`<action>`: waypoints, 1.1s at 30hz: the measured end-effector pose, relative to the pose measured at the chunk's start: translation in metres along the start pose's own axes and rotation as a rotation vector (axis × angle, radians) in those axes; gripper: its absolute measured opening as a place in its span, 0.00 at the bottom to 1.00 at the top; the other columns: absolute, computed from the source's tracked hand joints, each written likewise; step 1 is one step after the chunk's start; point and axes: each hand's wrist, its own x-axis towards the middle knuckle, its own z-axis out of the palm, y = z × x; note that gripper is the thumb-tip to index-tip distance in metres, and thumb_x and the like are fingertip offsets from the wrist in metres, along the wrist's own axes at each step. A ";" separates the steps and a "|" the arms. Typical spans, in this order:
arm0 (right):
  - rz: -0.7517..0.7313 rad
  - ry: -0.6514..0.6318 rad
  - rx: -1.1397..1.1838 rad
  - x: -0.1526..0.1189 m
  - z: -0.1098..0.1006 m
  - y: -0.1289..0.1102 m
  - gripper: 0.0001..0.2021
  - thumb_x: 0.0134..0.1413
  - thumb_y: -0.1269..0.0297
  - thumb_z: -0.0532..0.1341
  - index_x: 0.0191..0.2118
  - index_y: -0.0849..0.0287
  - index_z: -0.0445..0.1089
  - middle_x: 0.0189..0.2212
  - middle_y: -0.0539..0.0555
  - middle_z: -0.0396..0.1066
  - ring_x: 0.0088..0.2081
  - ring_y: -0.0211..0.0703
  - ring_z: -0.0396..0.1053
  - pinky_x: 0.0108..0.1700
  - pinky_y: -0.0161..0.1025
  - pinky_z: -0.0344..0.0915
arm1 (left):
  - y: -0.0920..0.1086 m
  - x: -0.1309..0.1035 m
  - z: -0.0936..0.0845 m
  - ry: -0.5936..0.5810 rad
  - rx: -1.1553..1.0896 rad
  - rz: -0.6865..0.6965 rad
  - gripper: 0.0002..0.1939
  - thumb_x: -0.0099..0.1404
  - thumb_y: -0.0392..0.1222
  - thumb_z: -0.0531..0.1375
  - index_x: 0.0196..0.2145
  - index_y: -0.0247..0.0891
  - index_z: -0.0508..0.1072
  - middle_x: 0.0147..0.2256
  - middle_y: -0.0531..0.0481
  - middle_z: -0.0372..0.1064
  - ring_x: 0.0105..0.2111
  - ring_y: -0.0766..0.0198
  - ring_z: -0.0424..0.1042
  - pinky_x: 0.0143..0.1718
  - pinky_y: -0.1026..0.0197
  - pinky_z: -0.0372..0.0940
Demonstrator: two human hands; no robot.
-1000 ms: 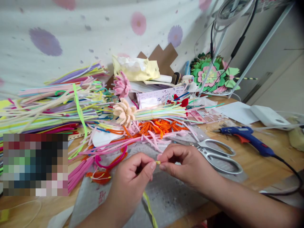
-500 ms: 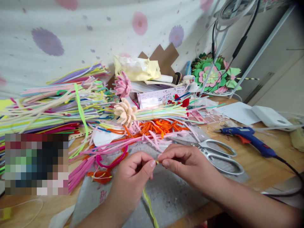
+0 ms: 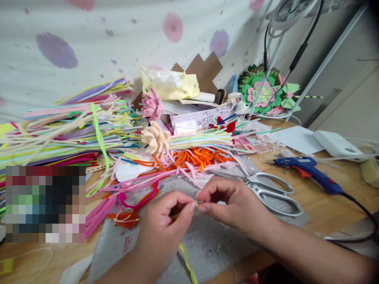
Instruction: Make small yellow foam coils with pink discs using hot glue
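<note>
Craft workshop corner
Pipe cleaners (image 3: 65,132) heap the bench (image 3: 325,216) beyond the left hand (image 3: 168,225); scissors (image 3: 252,178) lie beside the right hand (image 3: 227,203), a glue gun (image 3: 315,172) farther out.

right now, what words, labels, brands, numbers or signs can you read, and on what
None readable.
White paper sheet: handwriting, too small.
Grey rectangular mat: red marks, too blurred.
Blue plastic glue gun with red trigger: pale label, too small.
</note>
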 end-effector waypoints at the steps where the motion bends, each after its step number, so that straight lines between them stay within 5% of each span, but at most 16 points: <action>1: -0.004 -0.001 -0.009 0.000 0.000 0.000 0.07 0.43 0.62 0.66 0.28 0.60 0.72 0.24 0.50 0.70 0.27 0.38 0.65 0.31 0.36 0.63 | 0.000 0.000 0.000 0.004 0.001 0.009 0.08 0.59 0.39 0.58 0.24 0.40 0.73 0.18 0.56 0.64 0.19 0.66 0.62 0.19 0.66 0.57; 16: 0.012 -0.027 -0.069 -0.001 -0.004 -0.003 0.04 0.46 0.64 0.62 0.26 0.59 0.70 0.25 0.52 0.72 0.31 0.41 0.68 0.36 0.38 0.64 | -0.002 -0.002 -0.001 -0.093 -0.102 -0.033 0.06 0.59 0.41 0.59 0.28 0.41 0.75 0.19 0.55 0.64 0.20 0.66 0.61 0.20 0.66 0.56; 33: 0.060 -0.083 0.021 -0.001 -0.005 -0.003 0.06 0.46 0.63 0.64 0.29 0.59 0.75 0.26 0.51 0.72 0.30 0.39 0.66 0.33 0.35 0.61 | 0.002 0.001 0.000 -0.023 -0.086 -0.105 0.07 0.56 0.40 0.59 0.22 0.39 0.72 0.17 0.57 0.61 0.18 0.68 0.58 0.18 0.67 0.53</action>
